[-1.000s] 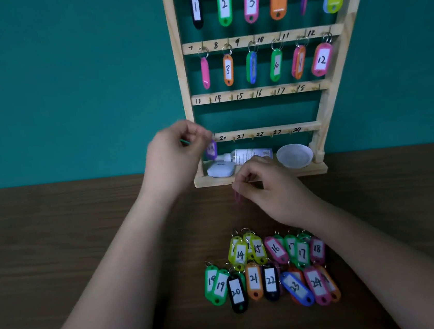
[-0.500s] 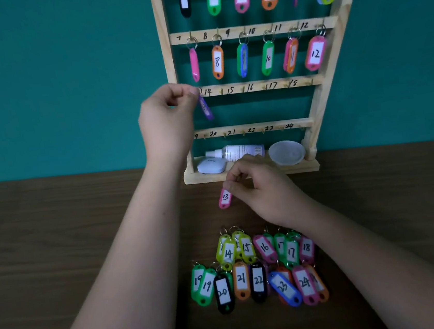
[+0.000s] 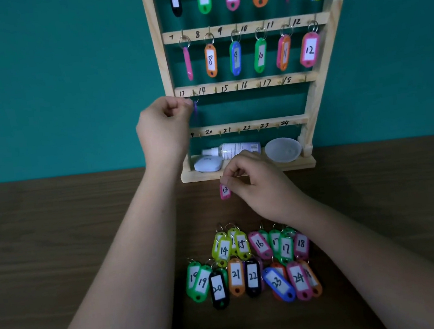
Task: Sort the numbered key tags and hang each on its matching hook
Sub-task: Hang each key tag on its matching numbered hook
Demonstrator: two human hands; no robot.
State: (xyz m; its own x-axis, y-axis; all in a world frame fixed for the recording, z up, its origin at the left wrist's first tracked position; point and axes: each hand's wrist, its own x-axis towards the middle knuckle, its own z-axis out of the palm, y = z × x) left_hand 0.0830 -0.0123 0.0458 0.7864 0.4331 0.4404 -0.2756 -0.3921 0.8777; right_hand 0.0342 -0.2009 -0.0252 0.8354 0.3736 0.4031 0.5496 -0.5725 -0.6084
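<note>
Hanging number 13 is the step in hand. The left grip (image 3: 164, 124) pinches a purple tag (image 3: 196, 113) by its ring, just under hook 13 (image 3: 193, 94). The right grip (image 3: 256, 184) pinches pink tag 13 (image 3: 225, 191), which dangles beneath it. The next move probably calls for seating the ring, then letting go.

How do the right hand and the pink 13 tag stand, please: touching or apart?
Touching. The head view shows the right hand pinching the pink 13 tag by its top.
</note>
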